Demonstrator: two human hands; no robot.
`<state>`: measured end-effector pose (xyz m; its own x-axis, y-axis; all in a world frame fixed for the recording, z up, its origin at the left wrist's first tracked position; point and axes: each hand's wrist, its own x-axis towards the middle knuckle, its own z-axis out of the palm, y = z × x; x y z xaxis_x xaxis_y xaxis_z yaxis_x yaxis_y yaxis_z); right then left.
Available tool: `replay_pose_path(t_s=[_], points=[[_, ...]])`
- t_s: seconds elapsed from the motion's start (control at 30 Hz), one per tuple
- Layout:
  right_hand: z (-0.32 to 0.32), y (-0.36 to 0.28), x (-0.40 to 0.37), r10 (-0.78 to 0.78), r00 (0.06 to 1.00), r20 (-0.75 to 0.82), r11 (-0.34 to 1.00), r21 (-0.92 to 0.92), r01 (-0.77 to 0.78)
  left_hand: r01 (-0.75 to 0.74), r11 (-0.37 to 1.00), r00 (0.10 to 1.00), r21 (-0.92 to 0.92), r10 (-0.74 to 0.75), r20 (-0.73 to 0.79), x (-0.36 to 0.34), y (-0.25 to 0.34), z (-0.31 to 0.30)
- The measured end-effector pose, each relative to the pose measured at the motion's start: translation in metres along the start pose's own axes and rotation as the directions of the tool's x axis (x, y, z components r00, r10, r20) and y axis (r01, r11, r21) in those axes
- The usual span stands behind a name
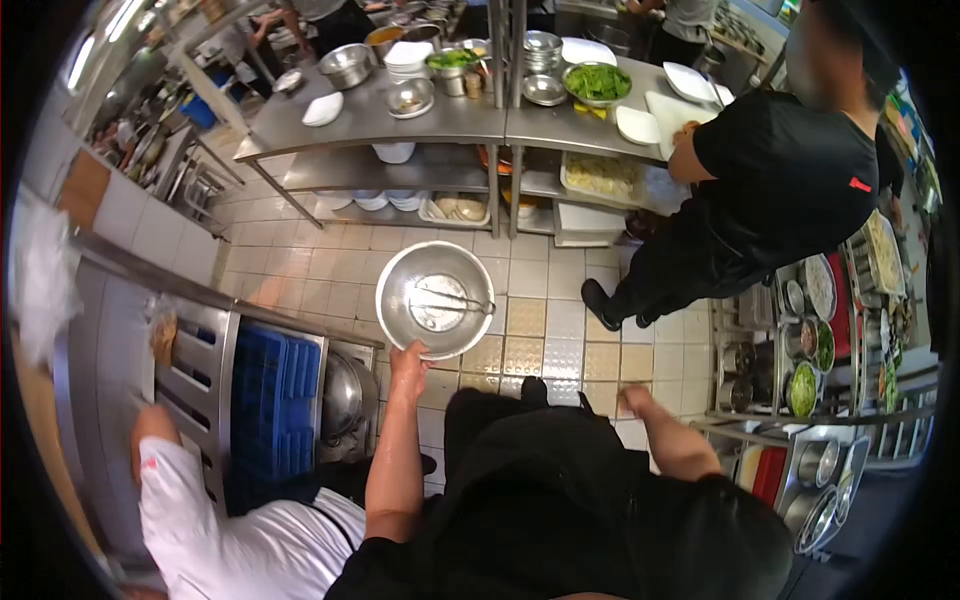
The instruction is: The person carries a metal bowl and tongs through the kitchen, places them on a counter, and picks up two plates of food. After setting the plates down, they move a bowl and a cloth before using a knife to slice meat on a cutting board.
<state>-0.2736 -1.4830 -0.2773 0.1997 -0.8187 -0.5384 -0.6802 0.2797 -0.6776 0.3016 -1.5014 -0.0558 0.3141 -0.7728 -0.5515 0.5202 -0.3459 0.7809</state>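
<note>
My left hand grips the near rim of a large round stainless steel mixing bowl, held out in front of me above the tiled floor. Inside the bowl lies a thin metal utensil, its far end resting toward the right wall; its exact kind is hard to make out. No food shows in the bowl. On the other side of my body, my right hand hangs low with its fingers curled, and nothing is visible in it. Floor tiles lie beneath that hand.
Ahead stands a steel worktable with plates, bowls and greens. A co-worker in black works at its right end. Close on my left are a person in white and a blue rack. Ingredient shelves line the right.
</note>
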Motion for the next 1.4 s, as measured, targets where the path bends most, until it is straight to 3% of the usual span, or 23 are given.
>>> replay_pose_path(t_s=[0.03, 0.07, 0.1, 0.13, 0.17, 0.23, 0.3, 0.43, 0.53, 0.57, 0.6, 0.63, 0.73, 0.83, 1.03, 1.17, 1.4], points=[[-0.013, -0.058, 0.038, 0.314, 0.946, 0.084, 0.881, 0.346, -0.323, -0.022, 0.999, 0.999, -0.036, 0.021, -0.038, 0.008, 0.011, 0.007], [-0.021, -0.131, 0.058, 0.339, 0.941, 0.020, 0.836, 0.453, -0.311, -0.056, 0.995, 0.996, -0.078, 0.050, -0.074, 0.020, 0.025, 0.017], [-0.026, -0.153, 0.106, 0.198, 0.972, 0.130, 0.911, 0.340, -0.231, -0.054, 0.995, 0.997, -0.084, 0.049, -0.057, 0.028, 0.038, 0.025], [-0.031, -0.227, 0.116, 0.201, 0.975, 0.094, 0.866, 0.448, -0.221, -0.067, 0.993, 0.995, -0.099, 0.058, -0.086, 0.033, 0.049, 0.029], [-0.027, -0.261, 0.144, 0.110, 0.987, 0.116, 0.862, 0.483, -0.153, -0.077, 0.991, 0.991, -0.112, 0.064, -0.117, 0.043, 0.055, 0.031], [-0.023, -0.348, 0.176, 0.013, 0.983, 0.182, 0.867, 0.488, -0.102, 0.004, 0.998, 0.998, -0.070, -0.008, -0.055, 0.076, 0.060, 0.012], [-0.017, -0.434, 0.180, -0.010, 0.969, 0.247, 0.802, 0.581, -0.140, -0.003, 0.999, 0.998, -0.042, 0.006, 0.061, 0.108, 0.082, 0.008], [0.001, -0.528, 0.188, -0.037, 0.946, 0.321, 0.688, 0.695, -0.209, 0.046, 0.997, 0.987, 0.069, -0.056, 0.148, 0.174, 0.118, 0.011], [0.009, -0.551, 0.210, -0.024, 0.961, 0.275, 0.744, 0.647, -0.167, 0.066, 0.981, 0.976, 0.182, -0.102, 0.195, 0.214, 0.149, 0.023], [0.009, -0.552, 0.217, -0.004, 0.963, 0.271, 0.737, 0.651, -0.180, 0.016, 0.964, 0.960, 0.265, -0.089, 0.266, 0.232, 0.155, 0.028], [0.008, -0.551, 0.222, 0.004, 0.985, 0.173, 0.723, 0.680, -0.122, -0.038, 0.939, 0.939, 0.341, -0.084, 0.334, 0.246, 0.158, 0.034], [0.006, -0.552, 0.229, 0.006, 0.998, 0.068, 0.711, 0.701, -0.052, -0.028, 0.937, 0.935, 0.347, -0.098, 0.340, 0.254, 0.166, 0.046], [-0.016, -0.556, 0.241, 0.086, 0.995, -0.049, 0.716, 0.698, -0.028, -0.091, 0.921, 0.879, 0.378, -0.105, 0.466, 0.278, 0.187, 0.093], [-0.047, -0.566, 0.252, 0.136, 0.976, -0.168, 0.698, 0.716, 0.026, -0.064, 0.929, 0.859, 0.364, -0.135, 0.495, 0.307, 0.192, 0.135], [-0.113, -0.589, 0.331, 0.028, 0.983, -0.182, 0.712, 0.694, 0.108, -0.034, 0.955, 0.909, 0.295, -0.093, 0.407, 0.375, 0.216, 0.198], [-0.154, -0.631, 0.396, -0.084, 0.974, -0.210, 0.755, 0.624, 0.199, -0.049, 0.956, 0.965, 0.290, -0.030, 0.262, 0.428, 0.247, 0.223], [-0.160, -0.645, 0.491, -0.033, 0.987, -0.156, 0.710, 0.692, 0.133, 0.027, 0.990, 0.978, 0.141, -0.055, 0.199, 0.461, 0.276, 0.236]])
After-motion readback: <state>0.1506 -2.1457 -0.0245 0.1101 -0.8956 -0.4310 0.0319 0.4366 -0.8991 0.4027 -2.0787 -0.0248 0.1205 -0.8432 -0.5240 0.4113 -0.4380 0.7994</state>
